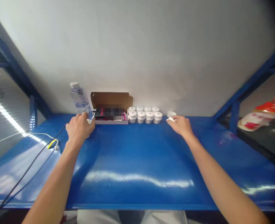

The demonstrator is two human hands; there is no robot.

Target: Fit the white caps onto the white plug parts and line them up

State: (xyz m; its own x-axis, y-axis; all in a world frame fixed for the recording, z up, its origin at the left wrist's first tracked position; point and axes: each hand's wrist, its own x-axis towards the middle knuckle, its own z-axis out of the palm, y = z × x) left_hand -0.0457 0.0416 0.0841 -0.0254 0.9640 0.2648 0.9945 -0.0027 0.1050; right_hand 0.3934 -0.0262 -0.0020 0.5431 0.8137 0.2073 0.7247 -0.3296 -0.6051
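Observation:
At the left, my left hand (80,127) is closed with its fingers curled, beside a clear plastic bottle (80,99) of liquid. Bits of white show at its fingertips, but what it grips is mostly hidden. My right hand (181,123) pinches a small white object (170,119) at the back right of the blue table (137,158). Just behind those fingers stands another round white item (171,114). Between my hands, several white rolls (141,115) with dark centre holes stand in two stacked rows by the wall.
An opened cardboard box (111,98) with dark packets sits left of the rolls. A black cable (32,161) and a white cable (39,133) cross the left side. Blue metal frames (234,116) flank the table. A red-and-white package (262,115) lies beyond at right.

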